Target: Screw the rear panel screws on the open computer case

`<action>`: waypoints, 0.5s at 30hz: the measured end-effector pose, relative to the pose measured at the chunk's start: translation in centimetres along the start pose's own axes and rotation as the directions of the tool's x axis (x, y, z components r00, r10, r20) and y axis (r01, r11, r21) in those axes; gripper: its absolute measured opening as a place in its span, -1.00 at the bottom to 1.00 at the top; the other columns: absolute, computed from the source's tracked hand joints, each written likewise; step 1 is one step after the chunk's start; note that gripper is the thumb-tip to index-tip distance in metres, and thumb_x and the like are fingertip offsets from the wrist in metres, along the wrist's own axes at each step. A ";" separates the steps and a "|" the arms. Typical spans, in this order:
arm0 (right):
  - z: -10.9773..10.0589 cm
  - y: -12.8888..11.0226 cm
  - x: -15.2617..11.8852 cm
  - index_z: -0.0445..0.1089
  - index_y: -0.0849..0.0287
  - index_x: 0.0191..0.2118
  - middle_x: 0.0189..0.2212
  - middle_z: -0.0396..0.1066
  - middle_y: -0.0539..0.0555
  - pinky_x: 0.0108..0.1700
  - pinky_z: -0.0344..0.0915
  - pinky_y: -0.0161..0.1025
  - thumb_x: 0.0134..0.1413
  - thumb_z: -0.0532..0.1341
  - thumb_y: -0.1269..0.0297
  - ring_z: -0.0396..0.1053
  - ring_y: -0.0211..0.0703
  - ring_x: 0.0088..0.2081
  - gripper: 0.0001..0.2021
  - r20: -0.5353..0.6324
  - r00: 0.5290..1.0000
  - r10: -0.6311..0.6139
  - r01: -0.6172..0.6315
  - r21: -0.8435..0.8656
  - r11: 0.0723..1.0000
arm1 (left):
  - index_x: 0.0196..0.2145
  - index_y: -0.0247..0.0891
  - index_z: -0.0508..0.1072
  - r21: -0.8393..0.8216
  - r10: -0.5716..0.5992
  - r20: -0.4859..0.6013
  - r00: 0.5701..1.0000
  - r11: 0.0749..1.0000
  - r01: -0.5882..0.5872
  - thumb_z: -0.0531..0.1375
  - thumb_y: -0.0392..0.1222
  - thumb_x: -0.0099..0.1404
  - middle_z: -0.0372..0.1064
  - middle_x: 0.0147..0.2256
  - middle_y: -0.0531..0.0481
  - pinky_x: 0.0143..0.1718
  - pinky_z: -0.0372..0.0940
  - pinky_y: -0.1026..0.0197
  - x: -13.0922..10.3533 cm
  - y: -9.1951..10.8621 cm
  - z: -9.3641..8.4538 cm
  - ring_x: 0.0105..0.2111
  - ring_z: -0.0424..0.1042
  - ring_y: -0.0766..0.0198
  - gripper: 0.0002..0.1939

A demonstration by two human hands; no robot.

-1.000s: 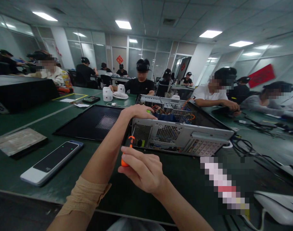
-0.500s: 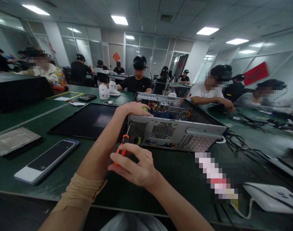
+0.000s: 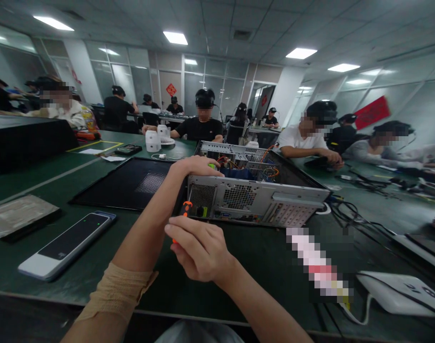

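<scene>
Right hand [image 3: 205, 247] is clamping its fingers on screwdriver [image 3: 187, 208]; beyond them, left hand [image 3: 199, 166] is resting on computer case [image 3: 262, 190], finger closure unclear.

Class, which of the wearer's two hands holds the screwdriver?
The right hand, gripping the orange-handled screwdriver; the left hand rests on the open computer case instead.

- one open computer case [image 3: 256, 202]
- one left hand [image 3: 202, 166], on the case's left end
- one right hand [image 3: 205, 247], in front of the case
- one screwdriver [image 3: 187, 208], before the case's left end
- one black panel [image 3: 117, 183], left of the case
- two green lights [image 3: 98, 224] on one white device [image 3: 69, 244], front-left of the case
</scene>
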State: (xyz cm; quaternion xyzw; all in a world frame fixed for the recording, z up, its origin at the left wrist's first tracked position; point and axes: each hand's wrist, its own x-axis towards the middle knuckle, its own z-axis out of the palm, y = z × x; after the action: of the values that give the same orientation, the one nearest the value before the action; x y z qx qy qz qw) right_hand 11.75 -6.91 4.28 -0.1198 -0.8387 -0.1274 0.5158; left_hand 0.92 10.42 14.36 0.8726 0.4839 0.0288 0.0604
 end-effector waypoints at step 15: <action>0.5 0.2 -0.3 0.28 0.27 -0.02 -0.03 0.46 0.26 -0.01 0.42 -0.23 0.30 0.14 0.20 0.44 -0.15 0.00 -0.74 0.001 0.998 0.067 -0.066 0.089 0.994 | 0.27 -0.08 0.29 -0.005 0.004 -0.003 1.000 1.000 -0.004 0.01 0.45 0.23 0.22 0.27 -0.05 0.18 0.10 0.04 -0.1 0.1 0.0 0.21 0.24 -0.08 -0.18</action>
State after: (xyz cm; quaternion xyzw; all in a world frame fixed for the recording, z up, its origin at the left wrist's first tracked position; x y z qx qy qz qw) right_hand 11.55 -6.61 3.78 -0.1245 -0.8386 -0.0728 0.5253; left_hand 0.91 10.25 14.40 0.8733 0.4822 0.0314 0.0618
